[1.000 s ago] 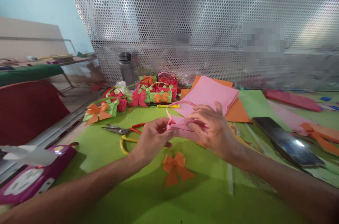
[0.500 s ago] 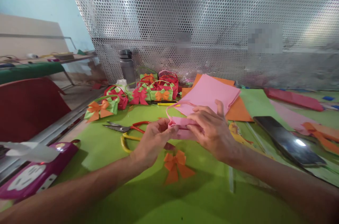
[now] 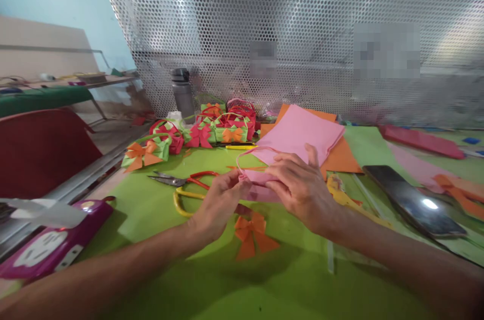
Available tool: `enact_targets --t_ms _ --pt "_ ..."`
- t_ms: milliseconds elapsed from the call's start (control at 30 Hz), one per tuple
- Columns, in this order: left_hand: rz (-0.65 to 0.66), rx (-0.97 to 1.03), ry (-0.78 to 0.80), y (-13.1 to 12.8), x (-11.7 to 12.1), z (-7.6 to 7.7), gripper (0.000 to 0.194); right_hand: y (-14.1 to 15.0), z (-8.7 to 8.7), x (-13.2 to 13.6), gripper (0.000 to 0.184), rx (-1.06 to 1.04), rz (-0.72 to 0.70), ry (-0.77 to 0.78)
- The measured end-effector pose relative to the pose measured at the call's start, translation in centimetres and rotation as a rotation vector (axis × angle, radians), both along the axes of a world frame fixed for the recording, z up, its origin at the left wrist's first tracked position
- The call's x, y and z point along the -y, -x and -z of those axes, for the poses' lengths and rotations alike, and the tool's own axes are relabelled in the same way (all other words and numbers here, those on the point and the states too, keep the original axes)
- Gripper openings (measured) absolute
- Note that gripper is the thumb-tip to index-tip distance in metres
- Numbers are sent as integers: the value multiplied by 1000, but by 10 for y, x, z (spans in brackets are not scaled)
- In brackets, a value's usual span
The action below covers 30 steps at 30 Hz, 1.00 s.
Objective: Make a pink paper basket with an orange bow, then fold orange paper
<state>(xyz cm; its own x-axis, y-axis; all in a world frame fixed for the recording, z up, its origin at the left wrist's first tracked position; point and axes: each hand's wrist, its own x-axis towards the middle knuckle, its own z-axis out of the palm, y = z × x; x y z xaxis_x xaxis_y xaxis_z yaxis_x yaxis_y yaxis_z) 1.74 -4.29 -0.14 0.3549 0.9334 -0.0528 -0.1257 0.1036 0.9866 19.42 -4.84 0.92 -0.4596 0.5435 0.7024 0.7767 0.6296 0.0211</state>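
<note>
Between my two hands is a small pink paper bag with a thin looped handle standing up from it. My left hand pinches its left end between thumb and fingers. On the other end, the thumb and fingers of my right hand are closed on the pink paper and hide part of it. An orange paper bow lies on the green surface just below the bag. Left of my left hand rest scissors with red and yellow handles, their blades pointing left.
Several finished-looking paper bags with bows stand at the back, beside a grey bottle. Pink sheets lie over orange ones. To the right are a phone and a yellow glue gun; a purple power strip lies left.
The pink bag has tipped slightly between my fingers, and its end fold is now more covered by my left thumb. Both hands keep their hold; the view has shifted a little.
</note>
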Motion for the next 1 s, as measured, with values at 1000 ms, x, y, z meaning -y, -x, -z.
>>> enact_targets --t_ms 1000 --pt "-17 119 86 -2 4 -1 27 1 0 7 31 328 31 -192"
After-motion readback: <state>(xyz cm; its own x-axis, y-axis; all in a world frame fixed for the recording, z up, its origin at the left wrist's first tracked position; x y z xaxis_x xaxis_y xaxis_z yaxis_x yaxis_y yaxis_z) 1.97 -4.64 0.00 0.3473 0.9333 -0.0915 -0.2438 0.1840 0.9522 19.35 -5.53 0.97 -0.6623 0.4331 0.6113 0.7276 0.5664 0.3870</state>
